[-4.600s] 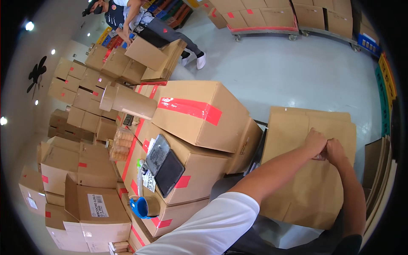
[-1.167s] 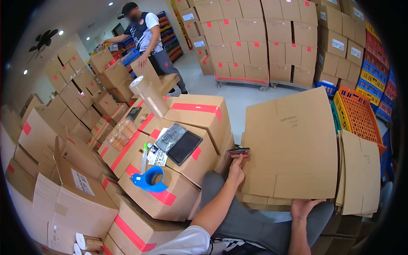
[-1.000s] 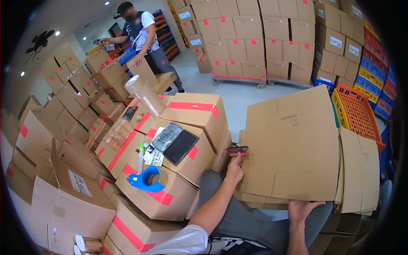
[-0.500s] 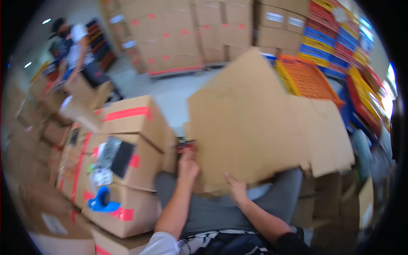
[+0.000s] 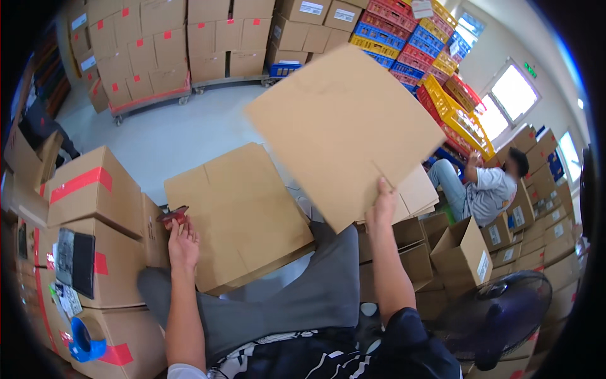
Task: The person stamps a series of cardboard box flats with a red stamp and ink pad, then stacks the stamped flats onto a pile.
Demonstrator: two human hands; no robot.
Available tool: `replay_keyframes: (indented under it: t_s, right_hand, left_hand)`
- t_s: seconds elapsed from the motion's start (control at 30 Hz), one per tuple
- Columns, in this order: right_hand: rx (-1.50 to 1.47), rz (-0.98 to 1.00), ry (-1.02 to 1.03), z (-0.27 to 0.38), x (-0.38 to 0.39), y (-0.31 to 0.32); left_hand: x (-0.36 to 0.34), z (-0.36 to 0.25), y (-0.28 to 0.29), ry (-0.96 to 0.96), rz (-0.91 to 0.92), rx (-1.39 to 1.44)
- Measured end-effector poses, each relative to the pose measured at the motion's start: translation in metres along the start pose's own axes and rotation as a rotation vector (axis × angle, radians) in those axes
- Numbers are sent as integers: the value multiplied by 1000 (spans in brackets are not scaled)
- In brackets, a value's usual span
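The fingers of your right hand (image 5: pixel 382 208) pinch the sheet (image 5: pixel 344 126) near the middle of its near edge. One tip shows on the top face; you can't see the ones under it. The sheet is up in the air, spreading ahead of those fingers and to their left. It looks light and stiff, and not very slippery, so a soft pinch should do. The far end may wobble, and a hard squeeze could bend the card. The middle of an edge looks like the best place to hold.

The fingers of your left hand (image 5: pixel 183 243) are closed on the red tool (image 5: pixel 173 218), which pokes out past their tips. It looks small and hard. Just right of those fingers lies the pile (image 5: pixel 230 208) of flat card. To their left stand taped boxes (image 5: pixel 98 183).
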State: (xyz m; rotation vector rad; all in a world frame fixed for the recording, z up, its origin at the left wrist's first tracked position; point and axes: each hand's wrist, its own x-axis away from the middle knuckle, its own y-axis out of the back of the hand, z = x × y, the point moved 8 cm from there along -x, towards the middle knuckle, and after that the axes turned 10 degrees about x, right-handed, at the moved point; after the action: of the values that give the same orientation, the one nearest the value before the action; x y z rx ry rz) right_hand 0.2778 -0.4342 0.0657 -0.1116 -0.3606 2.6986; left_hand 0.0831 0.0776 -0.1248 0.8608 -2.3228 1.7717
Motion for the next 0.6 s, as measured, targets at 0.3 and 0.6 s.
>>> replay_keyframes:
  t_s: [0.3, 0.6]
  right_hand:
    - [73, -286, -90, -19, -122, 134]
    - [1377, -454, 418, 9, -76, 142]
  left_hand:
    - [0, 0, -8, -37, 36, 8]
    - [-18, -1, 12, -7, 93, 73]
